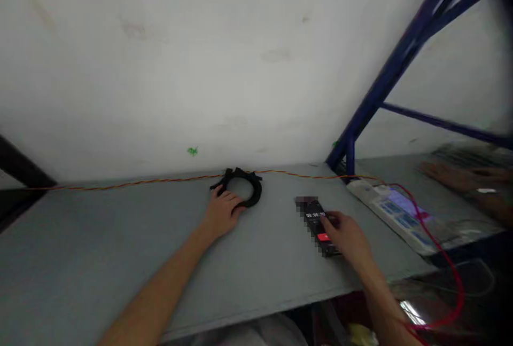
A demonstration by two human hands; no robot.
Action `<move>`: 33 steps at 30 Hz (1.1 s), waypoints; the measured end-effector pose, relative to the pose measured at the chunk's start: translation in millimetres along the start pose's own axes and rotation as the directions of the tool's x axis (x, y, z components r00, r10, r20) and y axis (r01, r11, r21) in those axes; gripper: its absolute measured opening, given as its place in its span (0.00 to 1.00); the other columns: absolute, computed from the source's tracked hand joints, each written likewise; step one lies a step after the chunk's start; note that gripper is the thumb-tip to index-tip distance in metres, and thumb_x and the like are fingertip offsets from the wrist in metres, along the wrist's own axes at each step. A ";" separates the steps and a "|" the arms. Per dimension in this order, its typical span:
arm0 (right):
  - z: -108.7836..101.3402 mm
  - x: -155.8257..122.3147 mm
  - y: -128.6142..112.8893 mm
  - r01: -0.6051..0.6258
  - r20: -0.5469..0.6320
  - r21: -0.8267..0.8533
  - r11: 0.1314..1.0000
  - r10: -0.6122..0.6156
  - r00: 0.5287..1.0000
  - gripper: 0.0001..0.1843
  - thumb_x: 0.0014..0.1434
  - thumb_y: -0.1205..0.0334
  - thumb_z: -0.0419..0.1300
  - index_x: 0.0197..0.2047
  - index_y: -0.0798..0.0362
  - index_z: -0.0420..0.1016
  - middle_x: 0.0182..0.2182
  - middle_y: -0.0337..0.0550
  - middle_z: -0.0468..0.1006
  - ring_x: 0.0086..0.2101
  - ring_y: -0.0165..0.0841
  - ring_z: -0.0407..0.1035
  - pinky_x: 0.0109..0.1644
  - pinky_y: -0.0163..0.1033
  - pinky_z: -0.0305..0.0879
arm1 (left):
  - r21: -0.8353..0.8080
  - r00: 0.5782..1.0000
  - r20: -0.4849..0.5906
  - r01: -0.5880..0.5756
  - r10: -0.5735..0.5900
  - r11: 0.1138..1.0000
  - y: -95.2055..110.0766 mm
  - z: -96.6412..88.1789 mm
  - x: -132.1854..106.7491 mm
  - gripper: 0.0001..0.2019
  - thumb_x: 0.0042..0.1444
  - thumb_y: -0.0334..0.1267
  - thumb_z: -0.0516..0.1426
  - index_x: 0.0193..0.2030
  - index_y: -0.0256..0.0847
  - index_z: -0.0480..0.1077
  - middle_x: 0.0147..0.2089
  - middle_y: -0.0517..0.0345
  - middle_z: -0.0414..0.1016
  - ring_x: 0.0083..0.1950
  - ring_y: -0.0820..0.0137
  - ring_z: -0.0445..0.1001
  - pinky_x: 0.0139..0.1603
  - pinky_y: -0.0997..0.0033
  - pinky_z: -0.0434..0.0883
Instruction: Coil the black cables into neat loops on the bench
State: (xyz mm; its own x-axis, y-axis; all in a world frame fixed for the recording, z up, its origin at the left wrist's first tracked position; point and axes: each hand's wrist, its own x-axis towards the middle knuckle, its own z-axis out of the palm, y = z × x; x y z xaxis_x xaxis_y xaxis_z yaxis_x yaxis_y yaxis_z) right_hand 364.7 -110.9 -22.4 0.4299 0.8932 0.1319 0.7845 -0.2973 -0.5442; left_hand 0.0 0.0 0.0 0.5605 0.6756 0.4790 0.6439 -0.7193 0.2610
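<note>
Black ring (pixel 256 195) clasped by curled left hand (pixel 221 213); right hand (pixel 348 236) reaches over phone (pixel 315 223).

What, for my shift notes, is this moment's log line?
left hand: on black ring | right hand: at lit phone | below: grey tabletop

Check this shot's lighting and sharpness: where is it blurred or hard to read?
Head view: dim, mostly soft light, so the black ring shows little surface detail; head view: blocky pixelation around the phone, its digits mostly legible; head view: the right side looks smeared, another person's hand soft, the lower corner dark.
</note>
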 end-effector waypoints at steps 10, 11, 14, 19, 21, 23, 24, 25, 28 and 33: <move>-0.4 -5.5 -20.6 -0.054 -0.010 -0.225 0.973 0.053 0.999 0.48 0.53 0.26 0.61 0.61 0.58 0.75 0.49 0.66 0.77 0.49 0.55 0.74 0.52 0.52 0.69 | -0.093 0.993 -0.112 0.018 -0.029 0.996 5.3 -5.8 0.5 0.05 0.63 0.40 0.62 0.43 0.45 0.79 0.44 0.56 0.84 0.49 0.60 0.79 0.71 0.43 0.56; -0.6 -5.5 -22.5 -0.061 -0.004 -0.238 0.969 0.062 0.998 0.48 0.53 0.27 0.61 0.61 0.58 0.75 0.49 0.66 0.77 0.49 0.55 0.74 0.52 0.52 0.69 | -0.105 0.991 -0.132 0.022 -0.036 0.994 4.6 -5.3 0.8 0.05 0.63 0.40 0.62 0.43 0.45 0.79 0.43 0.56 0.84 0.48 0.61 0.79 0.70 0.44 0.57; -2.2 -4.4 -27.4 -0.071 0.016 -0.271 0.960 0.078 0.997 0.46 0.53 0.28 0.62 0.62 0.56 0.75 0.48 0.64 0.77 0.48 0.54 0.74 0.50 0.52 0.69 | -0.158 0.981 -0.184 0.035 -0.064 0.987 -0.5 -2.1 1.3 0.05 0.63 0.40 0.63 0.42 0.45 0.80 0.42 0.56 0.84 0.47 0.61 0.80 0.69 0.45 0.59; -5.4 -3.7 -32.3 -0.077 0.019 -0.312 0.947 0.087 0.996 0.44 0.53 0.28 0.62 0.61 0.54 0.75 0.47 0.63 0.77 0.48 0.55 0.74 0.49 0.52 0.69 | -0.296 0.951 -0.282 0.041 -0.129 0.954 -10.2 3.0 4.2 0.04 0.62 0.39 0.63 0.41 0.44 0.80 0.41 0.55 0.85 0.44 0.62 0.82 0.67 0.46 0.63; -5.7 -6.6 -35.1 -0.080 0.014 -0.305 0.949 0.088 0.996 0.44 0.54 0.29 0.62 0.61 0.55 0.75 0.47 0.63 0.77 0.48 0.55 0.74 0.50 0.53 0.69 | -0.331 0.929 -0.342 0.023 -0.143 0.943 -11.0 2.6 6.2 0.04 0.63 0.38 0.63 0.40 0.44 0.81 0.40 0.55 0.85 0.42 0.62 0.82 0.65 0.47 0.66; -4.8 -12.6 -40.4 -0.092 -0.030 -0.307 0.947 0.087 0.996 0.42 0.55 0.31 0.63 0.61 0.56 0.75 0.49 0.65 0.76 0.50 0.57 0.73 0.52 0.56 0.68 | -0.327 0.907 -0.402 -0.012 -0.128 0.945 -10.1 0.2 7.7 0.05 0.63 0.38 0.63 0.41 0.44 0.81 0.40 0.55 0.85 0.41 0.63 0.82 0.64 0.48 0.68; -3.6 -16.7 -44.4 -0.097 -0.077 -0.310 0.946 0.077 0.994 0.42 0.56 0.32 0.63 0.61 0.56 0.75 0.51 0.66 0.75 0.52 0.59 0.71 0.53 0.60 0.67 | -0.311 0.895 -0.432 -0.033 -0.110 0.950 -9.0 -1.6 8.0 0.05 0.63 0.39 0.63 0.41 0.44 0.81 0.39 0.55 0.85 0.40 0.64 0.82 0.63 0.48 0.69; -1.9 -21.1 -49.6 -0.096 -0.139 -0.303 0.948 0.055 0.989 0.41 0.57 0.33 0.62 0.62 0.57 0.74 0.53 0.68 0.74 0.54 0.62 0.69 0.55 0.63 0.65 | -0.290 0.885 -0.458 -0.055 -0.088 0.956 -7.5 -3.6 8.0 0.05 0.63 0.39 0.63 0.41 0.44 0.81 0.39 0.55 0.85 0.40 0.64 0.82 0.62 0.50 0.70; 6.6 -33.4 -72.6 0.041 -0.294 -0.130 0.991 -0.078 0.953 0.40 0.61 0.36 0.61 0.65 0.58 0.71 0.59 0.69 0.70 0.60 0.63 0.64 0.60 0.68 0.60 | -0.203 0.871 -0.491 -0.129 0.013 0.971 -1.3 -10.9 6.2 0.04 0.64 0.37 0.62 0.43 0.44 0.80 0.39 0.56 0.85 0.40 0.66 0.82 0.59 0.53 0.73; 24.3 -34.0 -136.2 0.231 -0.171 0.650 0.724 -0.157 0.973 0.33 0.66 0.37 0.56 0.64 0.52 0.69 0.55 0.58 0.76 0.44 0.44 0.76 0.49 0.52 0.74 | 0.032 0.865 -0.407 -0.307 0.293 0.951 7.7 -22.3 1.2 0.10 0.64 0.30 0.59 0.50 0.44 0.77 0.42 0.56 0.85 0.42 0.67 0.81 0.63 0.52 0.71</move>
State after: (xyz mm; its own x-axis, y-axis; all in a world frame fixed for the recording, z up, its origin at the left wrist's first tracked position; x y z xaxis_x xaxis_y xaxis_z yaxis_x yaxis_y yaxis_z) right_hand 232.4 -92.6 27.1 0.3712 0.8578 0.3556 0.3771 0.2107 -0.9019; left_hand -6.0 -8.3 21.3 0.4617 0.3075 0.8320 0.4567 -0.8865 0.0741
